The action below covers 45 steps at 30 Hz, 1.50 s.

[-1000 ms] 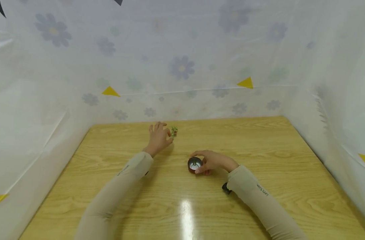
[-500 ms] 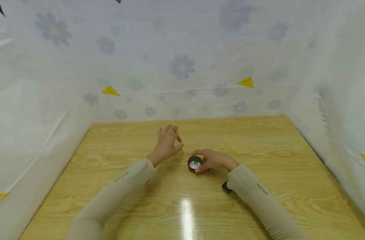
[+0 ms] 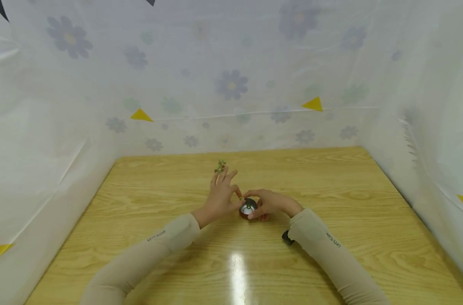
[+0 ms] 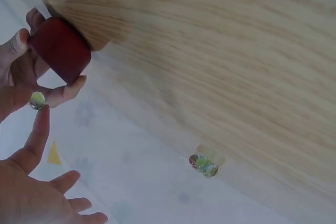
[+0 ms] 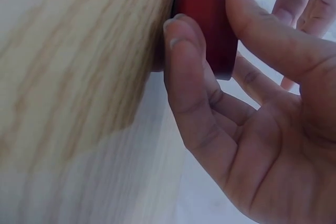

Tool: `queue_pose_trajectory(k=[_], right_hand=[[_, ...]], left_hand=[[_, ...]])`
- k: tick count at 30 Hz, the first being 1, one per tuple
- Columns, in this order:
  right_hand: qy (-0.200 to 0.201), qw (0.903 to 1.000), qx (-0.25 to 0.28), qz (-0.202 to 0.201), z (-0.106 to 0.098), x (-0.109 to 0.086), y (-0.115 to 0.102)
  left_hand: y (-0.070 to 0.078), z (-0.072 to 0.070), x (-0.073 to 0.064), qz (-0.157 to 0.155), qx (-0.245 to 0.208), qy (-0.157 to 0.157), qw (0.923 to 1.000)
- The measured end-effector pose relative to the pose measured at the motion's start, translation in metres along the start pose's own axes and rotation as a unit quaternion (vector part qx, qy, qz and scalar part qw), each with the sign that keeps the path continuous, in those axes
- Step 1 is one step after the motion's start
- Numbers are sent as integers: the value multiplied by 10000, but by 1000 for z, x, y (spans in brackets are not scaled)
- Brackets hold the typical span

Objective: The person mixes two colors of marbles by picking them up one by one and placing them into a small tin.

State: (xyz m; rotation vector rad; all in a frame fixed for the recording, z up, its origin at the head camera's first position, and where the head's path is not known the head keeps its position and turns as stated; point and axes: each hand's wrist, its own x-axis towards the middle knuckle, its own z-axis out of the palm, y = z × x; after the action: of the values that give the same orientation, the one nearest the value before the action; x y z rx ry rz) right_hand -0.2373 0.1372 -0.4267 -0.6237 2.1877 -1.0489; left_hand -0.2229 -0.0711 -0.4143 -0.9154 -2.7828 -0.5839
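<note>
Currently, left hand [image 3: 221,198] pinches a marble [image 4: 37,100] between thumb and index finger, other fingers spread. Marble sits at its fingertips, just beside the rim of the red cup [image 4: 60,50]; can't tell if touching. Right hand [image 3: 272,204] grips the cup, thumb and fingers round its side, cup upright on tabletop [image 3: 311,267], mouth up. More marbles [image 4: 203,164] lie bunched on the tabletop, beyond the left hand's outstretched fingers. Patterned sheet [image 3: 201,55] behind both hands.

Wooden table [image 3: 311,173] | red cup [image 4: 60,51], upright | marbles [image 4: 203,165], clustered, farther back
</note>
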Motion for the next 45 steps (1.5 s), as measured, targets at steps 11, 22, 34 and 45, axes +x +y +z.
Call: queue_pose_trajectory(k=[11, 22, 34, 45], right_hand=[[-215, 9997, -4, -81, 2, 9, -2], [-509, 9980, -203, -328, 5, 27, -8], [-267, 9982, -80, -523, -8, -3, 16], [-218, 9990, 55, -384, -14, -11, 24]], left_hand=[[4, 8, -11, 3, 166, -248, 9996], [-3, 1, -24, -404, -21, -17, 9992], [-1, 2, 10, -377, -75, 218, 9990], [-47, 6, 45, -1015, 280, 385, 9937]])
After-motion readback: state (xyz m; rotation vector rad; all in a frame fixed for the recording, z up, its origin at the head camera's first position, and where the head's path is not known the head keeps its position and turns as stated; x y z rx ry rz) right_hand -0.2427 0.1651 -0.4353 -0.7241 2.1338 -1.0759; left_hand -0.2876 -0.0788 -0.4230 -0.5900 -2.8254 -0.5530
